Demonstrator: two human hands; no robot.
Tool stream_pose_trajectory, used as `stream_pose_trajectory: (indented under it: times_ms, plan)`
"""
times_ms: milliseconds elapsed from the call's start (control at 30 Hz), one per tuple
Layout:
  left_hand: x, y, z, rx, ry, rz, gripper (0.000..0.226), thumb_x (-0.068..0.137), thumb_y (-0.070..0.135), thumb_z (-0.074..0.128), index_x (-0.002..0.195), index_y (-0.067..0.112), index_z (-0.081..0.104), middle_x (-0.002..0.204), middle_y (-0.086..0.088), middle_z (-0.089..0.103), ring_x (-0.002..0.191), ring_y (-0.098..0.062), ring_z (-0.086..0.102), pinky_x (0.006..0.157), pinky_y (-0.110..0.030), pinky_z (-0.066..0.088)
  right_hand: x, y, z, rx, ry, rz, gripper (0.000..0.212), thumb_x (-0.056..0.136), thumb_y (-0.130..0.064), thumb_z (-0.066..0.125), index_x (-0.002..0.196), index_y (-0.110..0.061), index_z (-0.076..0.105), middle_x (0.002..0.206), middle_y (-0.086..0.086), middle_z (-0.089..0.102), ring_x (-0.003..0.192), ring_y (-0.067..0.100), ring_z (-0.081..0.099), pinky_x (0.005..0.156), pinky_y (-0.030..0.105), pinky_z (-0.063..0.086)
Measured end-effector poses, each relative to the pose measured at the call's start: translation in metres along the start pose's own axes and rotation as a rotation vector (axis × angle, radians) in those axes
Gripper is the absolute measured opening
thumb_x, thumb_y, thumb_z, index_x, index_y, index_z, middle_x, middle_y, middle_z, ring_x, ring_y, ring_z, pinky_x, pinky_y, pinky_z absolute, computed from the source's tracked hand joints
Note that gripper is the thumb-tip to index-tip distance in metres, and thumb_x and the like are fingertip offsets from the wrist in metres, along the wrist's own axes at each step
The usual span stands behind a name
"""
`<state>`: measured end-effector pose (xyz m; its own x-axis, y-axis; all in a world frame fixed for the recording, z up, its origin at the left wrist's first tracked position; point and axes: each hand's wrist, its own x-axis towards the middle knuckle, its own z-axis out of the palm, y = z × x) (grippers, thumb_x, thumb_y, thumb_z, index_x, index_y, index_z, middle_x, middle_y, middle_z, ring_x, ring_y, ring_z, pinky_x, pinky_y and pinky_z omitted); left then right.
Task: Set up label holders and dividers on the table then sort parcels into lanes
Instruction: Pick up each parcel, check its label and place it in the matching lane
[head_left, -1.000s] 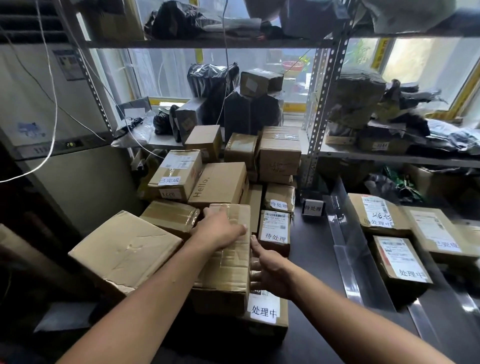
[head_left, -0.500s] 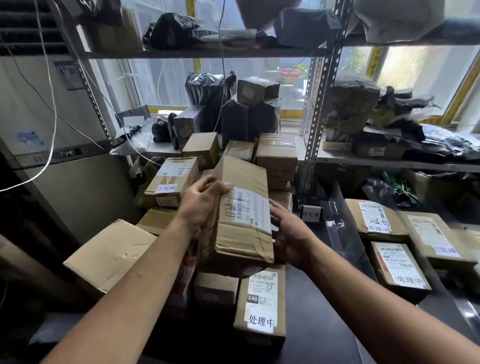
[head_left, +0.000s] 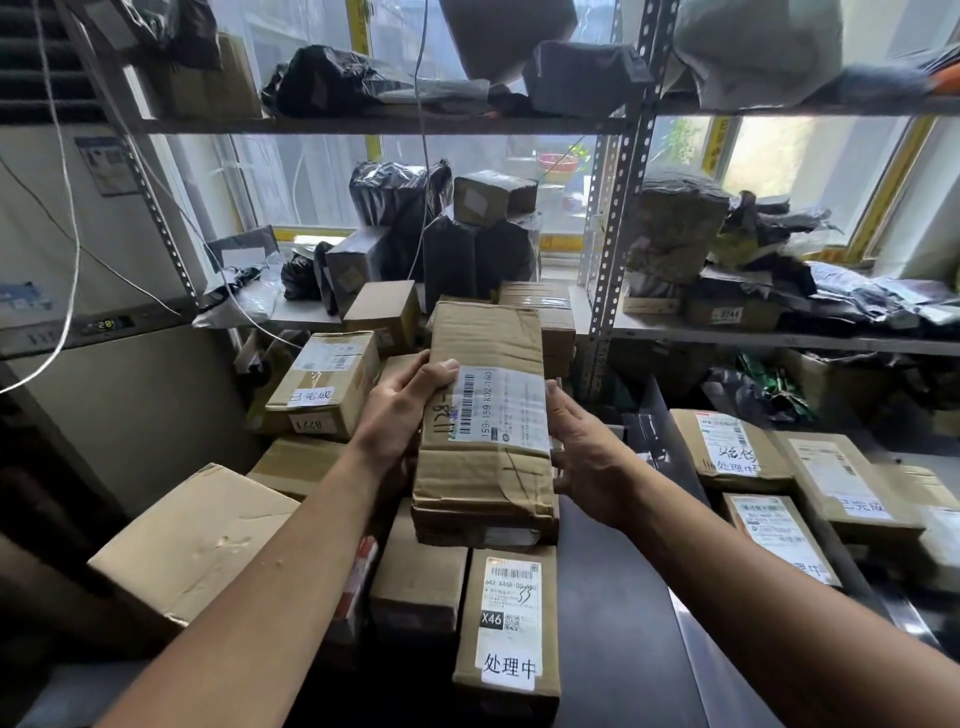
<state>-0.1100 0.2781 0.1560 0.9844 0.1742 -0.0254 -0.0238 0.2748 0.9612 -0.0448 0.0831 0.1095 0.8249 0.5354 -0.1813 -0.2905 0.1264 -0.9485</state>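
A dented box (head_left: 197, 540) sits far left. The left grip (head_left: 400, 415) curls round the left edge of the parcel (head_left: 488, 452), thumb on top; the right grip (head_left: 587, 462) holds its right edge. Tilted half a second ago, the parcel now faces label-up above stacked boxes (head_left: 506, 623) on the table (head_left: 613, 597). Sorted boxes (head_left: 727, 447) lie beyond a clear divider (head_left: 670, 447).

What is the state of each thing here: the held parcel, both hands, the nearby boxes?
Flat brown cardboard parcel with white barcode label: taped shut, held above the pile, label facing up.
Left hand: grips the parcel's left edge, thumb on top.
Right hand: holds the parcel's right edge.
Brown cardboard box marked X46: closed, lying flat below the held parcel.
Large plain brown cardboard box: closed, top dented.
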Motion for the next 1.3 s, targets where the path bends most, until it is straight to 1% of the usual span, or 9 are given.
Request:
stream_pose_trajectory:
  times_ms: [133, 233, 300, 400, 600, 733, 867, 1167, 1300]
  plan:
    - [0.009, 0.005, 0.004, 0.008, -0.018, 0.053, 0.081, 0.073, 0.042, 0.085, 0.14, 0.014, 0.049, 0.126, -0.019, 0.066, 0.114, -0.038, 0.064, 0.105, -0.058, 0.044, 0.004, 0.005, -0.006, 0.123, -0.154, 0.13, 0.093, 0.07, -0.087, 0.055, 0.141, -0.028, 0.055, 0.142, 0.012, 0.058, 0.138, 0.042, 0.045, 0.117, 0.064, 0.026]
    - [0.009, 0.009, 0.005, 0.046, -0.04, 0.046, 0.082, 0.072, 0.047, 0.085, 0.141, 0.018, 0.05, 0.124, -0.014, 0.068, 0.114, -0.035, 0.066, 0.105, -0.055, 0.045, 0.003, 0.0, -0.007, 0.123, -0.087, 0.108, 0.087, 0.074, -0.083, 0.058, 0.138, -0.025, 0.058, 0.139, 0.011, 0.06, 0.128, 0.034, 0.057, 0.111, 0.06, 0.039]
    - [0.007, 0.006, 0.003, 0.14, 0.065, 0.096, 0.052, 0.084, 0.034, 0.078, 0.13, 0.019, 0.058, 0.111, -0.005, 0.074, 0.103, -0.025, 0.071, 0.092, -0.045, 0.056, 0.0, -0.006, -0.008, 0.091, 0.02, 0.07, 0.069, 0.08, -0.075, 0.058, 0.125, -0.023, 0.068, 0.119, 0.005, 0.071, 0.102, 0.026, 0.07, 0.085, 0.045, 0.056]
    - [0.006, -0.004, -0.003, 0.4, 0.245, 0.201, 0.024, 0.092, 0.02, 0.069, 0.116, 0.021, 0.069, 0.101, 0.0, 0.075, 0.089, -0.017, 0.073, 0.075, -0.036, 0.06, -0.007, -0.018, -0.013, 0.068, 0.147, 0.034, 0.043, 0.095, -0.06, 0.05, 0.107, -0.024, 0.072, 0.093, 0.003, 0.07, 0.078, 0.019, 0.066, 0.058, 0.029, 0.049]
    - [-0.003, -0.006, 0.007, 0.34, 0.209, 0.058, 0.019, 0.1, 0.033, 0.056, 0.106, 0.022, 0.07, 0.098, 0.001, 0.072, 0.09, -0.013, 0.067, 0.067, -0.029, 0.054, -0.012, -0.027, -0.006, -0.079, 0.202, -0.027, 0.038, 0.101, -0.051, 0.045, 0.1, -0.024, 0.072, 0.092, -0.002, 0.07, 0.078, 0.015, 0.064, 0.059, 0.027, 0.047]
    - [-0.003, -0.006, 0.004, 0.344, 0.1, -0.006, 0.025, 0.102, 0.042, 0.049, 0.102, 0.027, 0.069, 0.091, 0.014, 0.068, 0.087, -0.002, 0.058, 0.073, -0.02, 0.041, -0.013, -0.03, -0.003, -0.161, 0.208, -0.08, 0.034, 0.101, -0.053, 0.042, 0.107, -0.039, 0.072, 0.113, -0.002, 0.071, 0.101, 0.019, 0.064, 0.076, 0.037, 0.051]
    - [-0.003, -0.003, -0.002, 0.308, 0.079, -0.14, 0.054, 0.088, 0.07, 0.051, 0.123, 0.032, 0.066, 0.113, 0.011, 0.07, 0.123, -0.018, 0.053, 0.11, -0.051, 0.035, -0.016, -0.032, -0.001, -0.196, 0.212, -0.087, 0.033, 0.102, -0.051, 0.041, 0.1, -0.041, 0.073, 0.09, -0.013, 0.073, 0.082, 0.009, 0.063, 0.065, 0.028, 0.048]
    - [0.0, -0.007, 0.015, 0.155, -0.037, -0.259, 0.04, 0.099, 0.059, 0.041, 0.117, 0.036, 0.069, 0.118, -0.003, 0.072, 0.11, -0.036, 0.065, 0.076, -0.052, 0.059, -0.031, -0.041, -0.021, -0.211, 0.25, -0.073, 0.038, 0.101, -0.058, 0.039, 0.115, -0.041, 0.07, 0.119, -0.007, 0.072, 0.106, 0.025, 0.064, 0.083, 0.041, 0.052]
    - [0.009, -0.017, 0.034, 0.182, -0.09, -0.268, 0.039, 0.099, 0.058, 0.041, 0.121, 0.036, 0.065, 0.123, -0.003, 0.068, 0.112, -0.037, 0.064, 0.089, -0.06, 0.054, -0.047, -0.045, -0.041, -0.234, 0.296, -0.065, 0.041, 0.102, -0.058, 0.035, 0.119, -0.041, 0.068, 0.117, -0.009, 0.073, 0.104, 0.023, 0.064, 0.083, 0.041, 0.049]
